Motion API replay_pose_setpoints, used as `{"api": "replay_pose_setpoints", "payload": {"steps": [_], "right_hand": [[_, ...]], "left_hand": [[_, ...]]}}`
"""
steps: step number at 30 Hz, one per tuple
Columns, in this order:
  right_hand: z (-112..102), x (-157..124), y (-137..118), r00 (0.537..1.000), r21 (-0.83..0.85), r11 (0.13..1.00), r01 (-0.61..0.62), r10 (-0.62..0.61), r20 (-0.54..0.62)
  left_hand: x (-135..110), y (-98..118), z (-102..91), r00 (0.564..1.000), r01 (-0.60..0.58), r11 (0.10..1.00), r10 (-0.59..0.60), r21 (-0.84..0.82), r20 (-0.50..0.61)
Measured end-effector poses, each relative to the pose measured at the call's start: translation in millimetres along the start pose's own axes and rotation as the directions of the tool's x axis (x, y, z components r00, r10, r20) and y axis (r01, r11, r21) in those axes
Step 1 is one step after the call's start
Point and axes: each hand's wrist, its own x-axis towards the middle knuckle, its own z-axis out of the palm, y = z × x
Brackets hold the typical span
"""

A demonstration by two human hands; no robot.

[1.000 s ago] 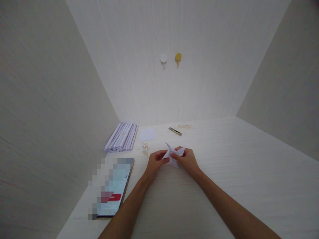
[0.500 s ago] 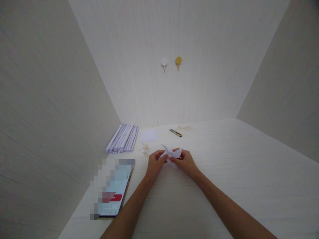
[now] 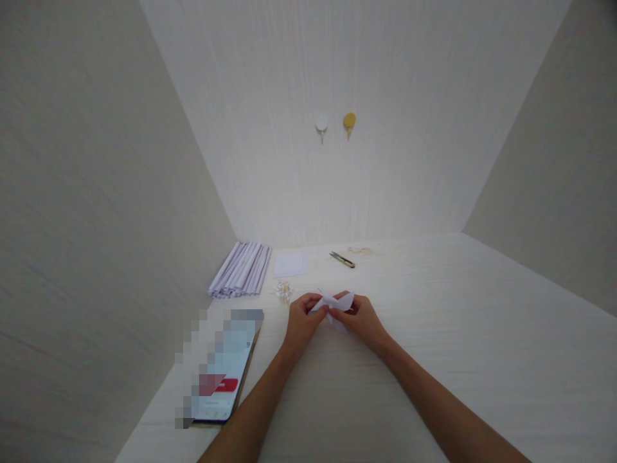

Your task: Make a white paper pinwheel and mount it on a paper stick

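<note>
A white paper pinwheel (image 3: pixel 344 301) with curved blades is held between my two hands above the table. My left hand (image 3: pixel 304 319) pinches its left side, thumb pressed near the centre. My right hand (image 3: pixel 363 317) grips the right side, its thumb meeting the left one at the middle. The fingertips behind the paper are hidden. Just beyond my left hand lies a small pile of white and yellowish bits (image 3: pixel 284 291), too small to name. Farther back are a stack of white paper squares (image 3: pixel 290 264) and a pair of thread snips (image 3: pixel 342 260).
Several rolled white paper tubes (image 3: pixel 241 270) lie at the back left. A phone (image 3: pixel 226 366), partly pixelated, rests left of my left forearm. Thin tan strands (image 3: pixel 359 251) lie near the back wall, where a white hook (image 3: pixel 322 123) and a yellow hook (image 3: pixel 349 121) hang.
The upper blade of the pinwheel, which stood up, is now folded down toward the centre. My hands stay close together. The whole view has shifted slightly.
</note>
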Motion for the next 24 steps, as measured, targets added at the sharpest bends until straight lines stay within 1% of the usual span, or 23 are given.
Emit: {"api": "replay_pose_setpoints", "payload": {"steps": [6, 11, 13, 16, 20, 22, 24], "right_hand": [[-1.2, 1.7, 1.6, 0.997, -0.003, 0.999, 0.035, -0.035, 0.069], [-1.2, 2.9, 1.4, 0.995, -0.010, 0.997, 0.071, -0.070, 0.069], [-1.9, 3.6, 1.7, 0.997, -0.024, 0.997, 0.067, -0.065, 0.043], [-4.0, 5.0, 2.4, 0.999, -0.021, 1.000, 0.017, -0.017, -0.036], [-7.1, 6.8, 3.3, 0.983, 0.102, 0.993, -0.062, 0.079, -0.167], [-8.3, 7.2, 3.2, 0.974, 0.175, 0.980, -0.091, 0.124, -0.189], [-9.3, 7.2, 2.2, 0.970, 0.241, 0.964, -0.109, 0.156, -0.186]], "left_hand": [[-0.6, 1.0, 0.0, 0.999, -0.023, 0.999, 0.022, 0.030, 0.034], [-0.1, -2.0, -0.5, 0.997, -0.076, 0.990, 0.071, 0.115, 0.041], [-0.1, -3.1, -0.7, 0.996, -0.094, 0.983, 0.093, 0.159, 0.017], [-0.5, -2.2, -1.4, 0.993, -0.096, 0.972, 0.110, 0.215, -0.050], [-1.2, 2.7, -3.4, 0.973, -0.127, 0.947, 0.177, 0.296, -0.147], [-1.7, 4.0, -3.7, 0.966, -0.125, 0.940, 0.188, 0.317, -0.176], [-1.5, 3.4, -3.2, 0.961, -0.116, 0.938, 0.189, 0.326, -0.202]]}}
